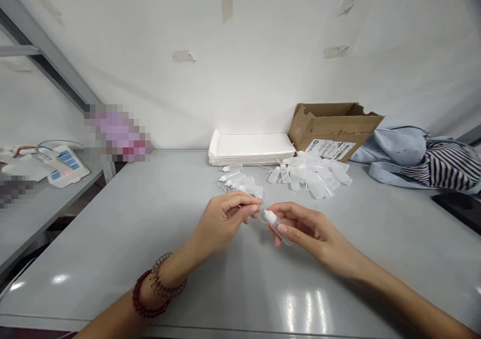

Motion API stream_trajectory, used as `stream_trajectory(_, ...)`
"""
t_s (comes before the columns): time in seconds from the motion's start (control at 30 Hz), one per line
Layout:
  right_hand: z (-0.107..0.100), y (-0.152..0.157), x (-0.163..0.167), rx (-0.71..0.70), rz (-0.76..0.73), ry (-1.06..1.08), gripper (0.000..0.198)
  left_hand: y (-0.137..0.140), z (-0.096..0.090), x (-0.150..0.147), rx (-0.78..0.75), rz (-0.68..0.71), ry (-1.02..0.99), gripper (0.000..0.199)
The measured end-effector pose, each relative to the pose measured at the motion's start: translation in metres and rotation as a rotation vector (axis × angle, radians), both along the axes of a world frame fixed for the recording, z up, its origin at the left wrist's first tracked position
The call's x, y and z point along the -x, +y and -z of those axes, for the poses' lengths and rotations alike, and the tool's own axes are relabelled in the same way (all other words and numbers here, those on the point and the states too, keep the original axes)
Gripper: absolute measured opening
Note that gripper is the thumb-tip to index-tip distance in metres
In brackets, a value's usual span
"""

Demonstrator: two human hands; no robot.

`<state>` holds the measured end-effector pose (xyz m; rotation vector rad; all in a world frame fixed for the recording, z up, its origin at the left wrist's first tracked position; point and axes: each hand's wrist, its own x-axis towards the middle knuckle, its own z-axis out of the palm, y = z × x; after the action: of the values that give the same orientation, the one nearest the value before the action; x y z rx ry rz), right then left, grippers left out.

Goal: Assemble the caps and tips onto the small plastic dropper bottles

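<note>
My right hand (pixel 300 231) holds a small translucent squeeze bottle (pixel 278 224) between thumb and fingers, its white nozzle end tilted up and left. My left hand (pixel 229 213) pinches a thin metal needle tip (pixel 262 207) at the bottle's nozzle; the fingertips hide its far end. A thin clear strap loops below the nozzle. Behind my left hand lies a small group of similar bottles (pixel 235 177) with white tops. To the right, a larger pile of the translucent bottles (pixel 317 176) lies loose on the grey table (pixel 158 203).
A stack of white padded envelopes (pixel 251 146) lies against the wall. Beside it stands an open cardboard box (pixel 334 128). A blue and striped cloth bag (pixel 424 158) and a black object (pixel 460 211) are at the right. A white device (pixel 69 166) sits on the left side table.
</note>
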<state>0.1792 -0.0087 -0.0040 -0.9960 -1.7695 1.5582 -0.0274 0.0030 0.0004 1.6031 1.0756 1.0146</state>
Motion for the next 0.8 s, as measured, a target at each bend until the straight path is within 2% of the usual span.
stream_trajectory(0.2,-0.0025,-0.0005,-0.0001,0.043,-0.019,0.052,0.026,-0.0008,-0.0018,-0.0004,0.088,0.017,-0.035,0.011)
stream_trajectory(0.8,-0.0015,-0.0020,-0.0012,0.013,-0.024,0.075,0.024,-0.0035,-0.0025,-0.0015,0.017,0.023,0.024,0.011)
